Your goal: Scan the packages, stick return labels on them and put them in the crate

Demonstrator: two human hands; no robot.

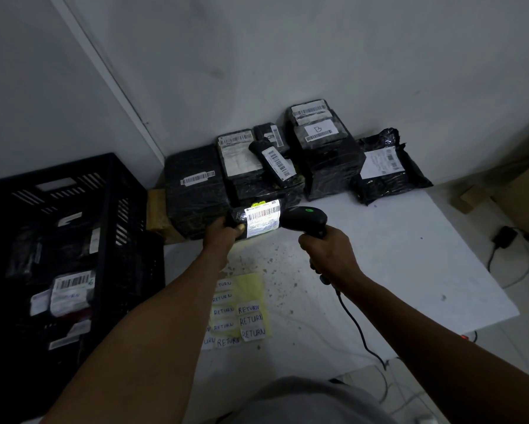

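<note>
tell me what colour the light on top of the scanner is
Green, on the scanner; seen in the head view.

Dim room; white walls [318, 50]; tiled floor [526, 301].

There is a single head-worn wide-angle view, looking forward and steeply down from above the person's chest onto a white table [410, 270] pushed into a room corner where two pale walls meet. It sits close enough that both forearms reach in from the bottom edge, with the left hand [221, 237] and right hand [327, 249] near the picture's middle. A black crate [113, 191] fills the left side, the floor [526, 301] shows at the right, and straight lines bow toward the edges.
</note>
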